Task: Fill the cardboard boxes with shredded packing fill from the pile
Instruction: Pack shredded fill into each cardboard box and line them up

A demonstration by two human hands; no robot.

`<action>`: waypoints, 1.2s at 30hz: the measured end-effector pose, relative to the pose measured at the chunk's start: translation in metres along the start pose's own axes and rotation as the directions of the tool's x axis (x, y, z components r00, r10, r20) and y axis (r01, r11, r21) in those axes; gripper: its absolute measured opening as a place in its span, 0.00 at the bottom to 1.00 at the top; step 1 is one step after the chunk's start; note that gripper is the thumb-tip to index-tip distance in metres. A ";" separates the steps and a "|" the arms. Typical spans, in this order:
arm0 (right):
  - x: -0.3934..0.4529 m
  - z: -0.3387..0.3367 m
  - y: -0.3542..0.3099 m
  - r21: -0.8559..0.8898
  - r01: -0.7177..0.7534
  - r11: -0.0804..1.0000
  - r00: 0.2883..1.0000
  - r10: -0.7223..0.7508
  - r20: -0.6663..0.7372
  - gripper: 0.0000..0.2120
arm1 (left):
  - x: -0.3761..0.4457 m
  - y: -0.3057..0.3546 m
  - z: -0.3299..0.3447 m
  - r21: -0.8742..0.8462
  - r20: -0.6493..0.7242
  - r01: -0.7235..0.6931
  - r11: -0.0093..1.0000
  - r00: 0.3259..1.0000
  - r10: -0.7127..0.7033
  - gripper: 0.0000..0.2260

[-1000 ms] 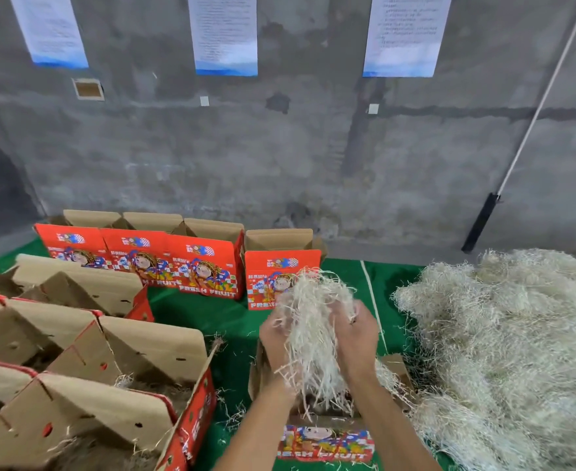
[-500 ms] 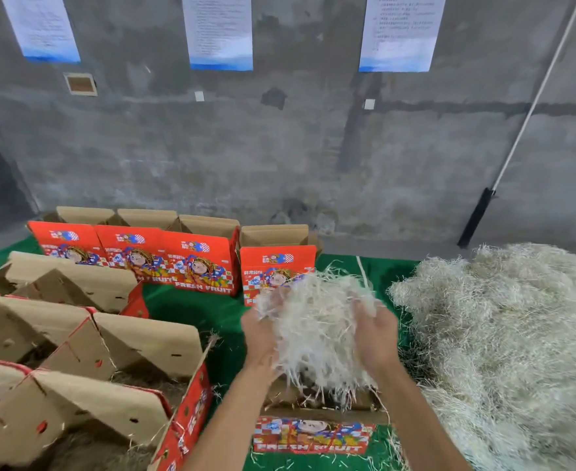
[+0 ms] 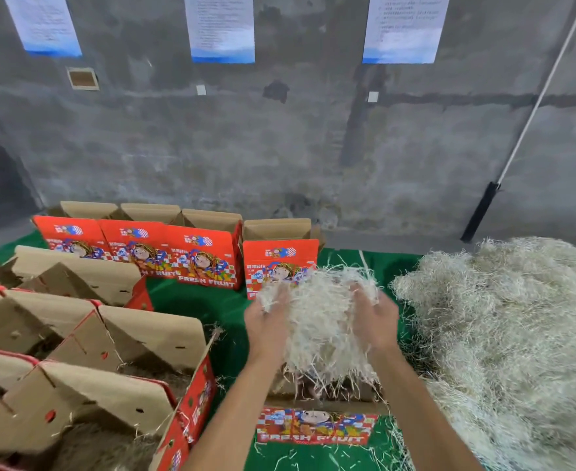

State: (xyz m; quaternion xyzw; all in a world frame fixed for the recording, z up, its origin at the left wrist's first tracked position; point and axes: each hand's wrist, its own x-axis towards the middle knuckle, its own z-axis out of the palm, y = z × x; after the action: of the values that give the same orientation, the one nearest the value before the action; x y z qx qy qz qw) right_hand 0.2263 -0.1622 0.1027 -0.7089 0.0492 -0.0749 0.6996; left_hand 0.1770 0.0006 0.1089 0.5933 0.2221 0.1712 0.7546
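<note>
While we had both hands up over the box, this is how it looked:

Fill: a fluffy wad (image 3: pixel 317 321) was squeezed between our palms, hanging right above the open box (image 3: pixel 317 426), strands already dangling into it. Held there, we figure, so whatever shed would land inside and not on the cloth.

Left hand (image 3: pixel 268 322): pressed against the wad's left side, fingers buried in the strands, so we couldn't tell how much they were curled.

Right hand (image 3: pixel 375 322): same on the other side, fingers partly lost in the shreds, though it looked like they were cupping the wad.

Pile (image 3: pixel 504 334): sat just to the right of the box, probably so each grab was a short reach.

Box: directly in front of us on the green cloth (image 3: pixel 225 307), flaps open, some fill showing inside. Not full yet, by our guess.

Other boxes: a red row (image 3: pixel 137 246) stood along the wall and looked unfilled; the open ones on our left (image 3: pixel 86 396) had fill in them.

Next move, we reckoned: drop the wad and pat it down.

Risk: loose strands littering the cloth, a few already had.
</note>
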 end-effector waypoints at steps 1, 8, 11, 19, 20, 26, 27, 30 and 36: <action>0.006 -0.013 -0.004 0.004 -0.041 0.999 0.998 0.041 -0.037 0.30 | 0.011 0.002 -0.009 -0.045 -0.041 0.023 0.999 0.999 -0.025 0.19; -0.006 0.001 -0.019 0.217 -0.116 0.969 0.983 0.080 0.165 0.31 | 0.002 0.000 0.013 -0.029 0.206 0.087 0.996 0.975 -0.079 0.32; -0.007 0.007 -0.016 -0.002 -0.022 1.000 0.970 0.022 0.243 0.15 | -0.002 -0.015 0.024 -0.038 0.222 0.128 0.991 0.968 -0.116 0.42; 0.011 -0.027 -0.023 -0.082 0.001 0.997 1.000 -0.001 0.003 0.14 | 0.031 0.024 -0.016 -0.153 0.081 0.097 0.983 0.993 -0.085 0.21; 0.007 -0.019 -0.022 -0.103 -0.030 0.994 0.995 0.040 0.094 0.16 | 0.028 0.020 -0.012 -0.132 0.153 0.164 0.978 0.978 -0.143 0.25; -0.024 -0.007 0.033 -0.521 -0.243 0.818 0.763 0.493 0.417 0.21 | 0.026 -0.011 -0.012 -0.330 0.346 0.338 0.881 0.912 -0.220 0.32; -0.030 -0.008 0.038 -0.469 -0.311 0.827 0.710 0.530 0.464 0.20 | 0.026 -0.013 -0.013 -0.327 0.372 0.314 0.891 0.910 -0.184 0.31; -0.035 -0.006 0.032 -0.063 -0.592 0.804 0.663 0.529 0.530 0.16 | 0.024 -0.012 -0.015 -0.030 0.229 0.253 0.967 0.943 -0.240 0.30; -0.012 0.007 -0.033 0.358 -0.572 0.738 0.747 0.287 0.600 0.15 | 0.011 -0.049 -0.030 -0.158 0.181 0.323 0.933 0.939 -0.294 0.24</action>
State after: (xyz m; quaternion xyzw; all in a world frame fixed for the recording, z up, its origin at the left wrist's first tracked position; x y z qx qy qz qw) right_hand 0.2141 -0.1526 0.1351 -0.4524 0.0103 0.2738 0.8487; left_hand 0.1698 0.0192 0.0542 0.4896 0.2365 0.0238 0.8389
